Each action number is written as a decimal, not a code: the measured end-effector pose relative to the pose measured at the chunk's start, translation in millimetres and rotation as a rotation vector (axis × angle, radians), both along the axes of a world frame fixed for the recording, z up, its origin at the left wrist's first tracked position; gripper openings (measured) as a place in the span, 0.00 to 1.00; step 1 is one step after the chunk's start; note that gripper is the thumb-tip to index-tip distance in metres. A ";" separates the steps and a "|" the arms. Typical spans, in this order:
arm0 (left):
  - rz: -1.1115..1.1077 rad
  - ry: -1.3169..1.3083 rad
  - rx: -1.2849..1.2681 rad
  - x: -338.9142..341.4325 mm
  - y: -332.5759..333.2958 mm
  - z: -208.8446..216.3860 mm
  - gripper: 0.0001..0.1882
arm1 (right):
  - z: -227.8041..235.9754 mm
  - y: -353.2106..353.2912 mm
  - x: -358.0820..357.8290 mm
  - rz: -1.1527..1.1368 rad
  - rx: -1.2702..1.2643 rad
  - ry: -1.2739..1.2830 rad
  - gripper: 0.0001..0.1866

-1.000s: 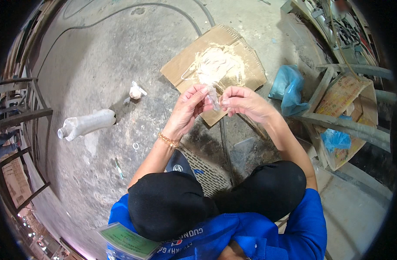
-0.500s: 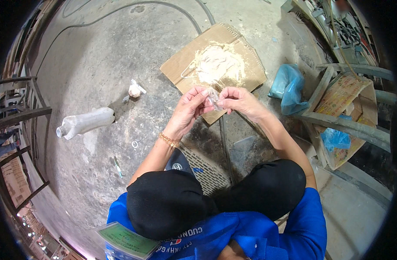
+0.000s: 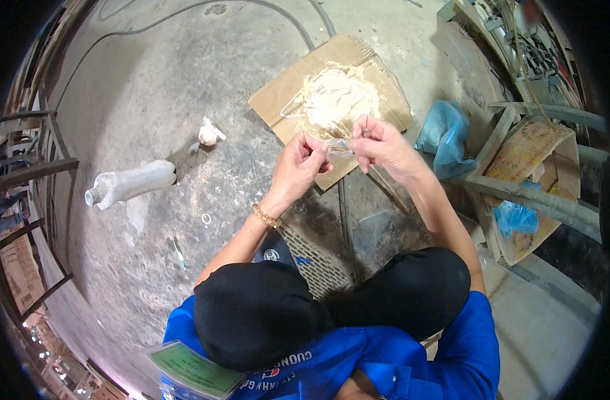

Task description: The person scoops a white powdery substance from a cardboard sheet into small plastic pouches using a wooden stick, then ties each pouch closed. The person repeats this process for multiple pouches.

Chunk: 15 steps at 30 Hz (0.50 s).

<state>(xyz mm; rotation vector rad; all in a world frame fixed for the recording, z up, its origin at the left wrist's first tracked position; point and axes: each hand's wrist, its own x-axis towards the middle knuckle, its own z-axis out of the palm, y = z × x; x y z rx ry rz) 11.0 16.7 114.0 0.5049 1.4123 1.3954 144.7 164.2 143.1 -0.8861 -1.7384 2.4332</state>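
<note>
A small clear plastic bag [image 3: 338, 146] is stretched between my two hands, over the near part of a cardboard sheet [image 3: 273, 100]. My left hand [image 3: 298, 162] pinches one end of it between thumb and fingers. The other end is in the pinch of my right hand [image 3: 383, 150]. Whether the bag has anything in it I cannot tell. Just beyond my hands, a spread heap of pale, creamy paste or powder [image 3: 335, 97] lies on the cardboard.
To the left lie a cloudy plastic bottle [image 3: 135, 183] and a small knotted bag [image 3: 209, 133]. A blue plastic bag [image 3: 445, 137] stands right of the cardboard, beside a metal frame [image 3: 538, 193] holding a cardboard box [image 3: 551, 157]. A hose [image 3: 185, 15] curves across the far floor.
My hands have drawn slightly apart, the right one moving up and right. The bunched plastic bag is now pulled out lengthwise between them.
</note>
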 end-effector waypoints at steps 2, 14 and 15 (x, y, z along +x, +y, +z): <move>-0.020 0.002 0.046 3.5 5.5 3.5 0.08 | 4.0 8.9 0.7 -0.031 0.023 0.039 0.07; -0.030 -0.029 0.090 1.1 -1.2 1.9 0.08 | -22.1 -1.5 8.9 0.057 -0.067 -0.119 0.10; -0.035 -0.023 0.099 0.3 -2.7 1.9 0.08 | -18.6 -0.1 8.6 0.049 -0.092 -0.116 0.10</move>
